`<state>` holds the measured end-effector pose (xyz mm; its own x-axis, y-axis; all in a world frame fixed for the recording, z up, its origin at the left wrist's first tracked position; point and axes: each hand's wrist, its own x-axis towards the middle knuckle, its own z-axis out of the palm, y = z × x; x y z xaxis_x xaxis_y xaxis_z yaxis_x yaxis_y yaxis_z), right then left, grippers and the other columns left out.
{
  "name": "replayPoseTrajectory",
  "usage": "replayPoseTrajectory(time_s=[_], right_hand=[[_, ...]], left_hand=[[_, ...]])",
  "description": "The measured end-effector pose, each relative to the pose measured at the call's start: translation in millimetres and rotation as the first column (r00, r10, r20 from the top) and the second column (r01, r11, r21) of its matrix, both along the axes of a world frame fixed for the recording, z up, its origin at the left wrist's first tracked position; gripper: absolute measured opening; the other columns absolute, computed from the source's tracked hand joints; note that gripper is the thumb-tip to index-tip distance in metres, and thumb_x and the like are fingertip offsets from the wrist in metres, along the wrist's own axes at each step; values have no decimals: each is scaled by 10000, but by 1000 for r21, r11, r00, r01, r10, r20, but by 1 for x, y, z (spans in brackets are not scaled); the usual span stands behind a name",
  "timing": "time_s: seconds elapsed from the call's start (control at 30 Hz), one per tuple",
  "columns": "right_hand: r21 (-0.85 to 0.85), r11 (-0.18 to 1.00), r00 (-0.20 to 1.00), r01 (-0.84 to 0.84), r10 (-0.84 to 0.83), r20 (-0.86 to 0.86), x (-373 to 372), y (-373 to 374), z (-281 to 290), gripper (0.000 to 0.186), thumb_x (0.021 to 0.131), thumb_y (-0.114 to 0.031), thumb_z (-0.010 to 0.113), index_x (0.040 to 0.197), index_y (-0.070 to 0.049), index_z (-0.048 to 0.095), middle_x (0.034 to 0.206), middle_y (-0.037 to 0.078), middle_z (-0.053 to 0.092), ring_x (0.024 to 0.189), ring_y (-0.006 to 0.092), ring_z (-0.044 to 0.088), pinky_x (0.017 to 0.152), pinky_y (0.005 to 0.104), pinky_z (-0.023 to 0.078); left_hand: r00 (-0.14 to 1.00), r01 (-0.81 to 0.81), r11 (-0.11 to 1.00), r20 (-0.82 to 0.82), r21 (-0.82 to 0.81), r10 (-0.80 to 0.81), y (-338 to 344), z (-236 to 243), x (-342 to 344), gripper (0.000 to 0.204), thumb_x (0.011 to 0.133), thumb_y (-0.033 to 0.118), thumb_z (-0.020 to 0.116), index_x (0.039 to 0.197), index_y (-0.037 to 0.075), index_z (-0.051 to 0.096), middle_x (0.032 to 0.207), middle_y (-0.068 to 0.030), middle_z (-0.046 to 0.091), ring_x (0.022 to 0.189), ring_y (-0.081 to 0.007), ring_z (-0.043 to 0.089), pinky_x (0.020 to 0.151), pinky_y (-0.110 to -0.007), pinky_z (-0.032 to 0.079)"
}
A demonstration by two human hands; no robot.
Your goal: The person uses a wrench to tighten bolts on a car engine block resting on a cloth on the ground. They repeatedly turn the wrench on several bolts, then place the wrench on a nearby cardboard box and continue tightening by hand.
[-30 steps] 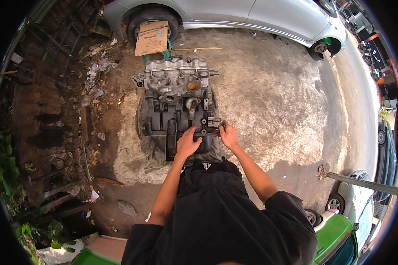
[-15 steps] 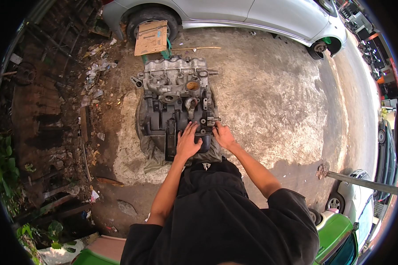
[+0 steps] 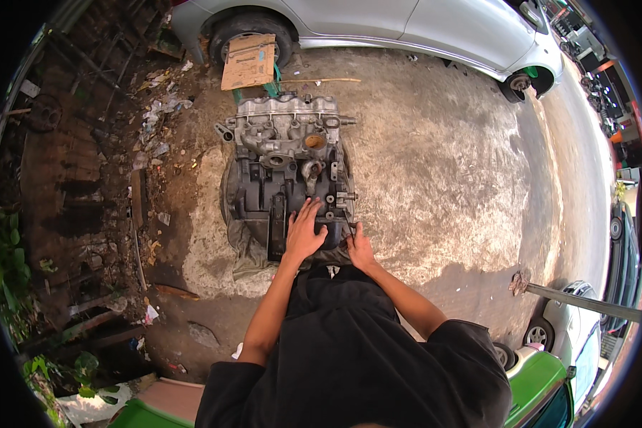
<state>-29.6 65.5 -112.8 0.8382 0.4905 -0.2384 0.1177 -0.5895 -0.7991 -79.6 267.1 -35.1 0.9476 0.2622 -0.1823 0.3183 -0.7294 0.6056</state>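
A car engine (image 3: 252,192) stands on the ground in front of me, its upper part pale metal and its lower block black. Flat on the near part of the block lies my left hand (image 3: 305,237), fingers stretched and slightly spread, beside a long dark bracket (image 3: 277,232). My right hand (image 3: 361,249) is at the engine's near right corner, index finger pointing up and the others curled. A thin dark bar (image 3: 349,224) runs from its fingers up along the block's right side; its exact kind is too small to tell. Just above it, a small metal fitting (image 3: 346,196) juts out.
Crumpled dark cloth (image 3: 246,258) lies under the engine. Beyond it, a flat brown board (image 3: 250,63) rests on a green stool (image 3: 272,87) by a silver car (image 3: 357,18). A thin stick (image 3: 328,80) lies nearby. Litter (image 3: 165,110) covers the ground at left.
My right hand has moved down and nearer to me, away from the metal fitting, and the thin bar now shows above it. My left hand stays on the block.
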Motion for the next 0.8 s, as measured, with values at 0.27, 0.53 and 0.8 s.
replayPoseTrajectory(time_s=[0.27, 0.53, 0.8], right_hand=[[121, 975, 977, 186, -170, -131, 5, 3, 8, 424, 1051, -180, 490, 1400, 50, 421, 834, 283, 700, 816, 491, 688, 736, 536, 533], [38, 980, 981, 194, -194, 1, 4, 13, 16, 347, 1058, -169, 487, 1252, 94, 605, 811, 236, 735, 762, 394, 735, 704, 457, 564], [32, 969, 970, 245, -245, -2, 23, 3, 25, 318, 1056, -155, 478, 1241, 77, 591, 836, 230, 745, 779, 382, 749, 745, 445, 575]], left_hand=[[1000, -4, 1000, 14, -26, 5, 1, -4, -1, 679, 895, 199, 687, 1522, 133, 435, 1643, -21, 386, 1563, -233, 269, 1221, -590, 268], [1000, 7, 1000, 17, -26, -7, 0, -3, -1, 686, 890, 205, 694, 1521, 131, 435, 1644, -19, 383, 1558, -232, 280, 1221, -592, 278], [1000, 15, 999, 3, -38, -15, 2, -3, -1, 685, 901, 213, 692, 1529, 139, 429, 1643, -15, 384, 1557, -231, 281, 1222, -592, 277]])
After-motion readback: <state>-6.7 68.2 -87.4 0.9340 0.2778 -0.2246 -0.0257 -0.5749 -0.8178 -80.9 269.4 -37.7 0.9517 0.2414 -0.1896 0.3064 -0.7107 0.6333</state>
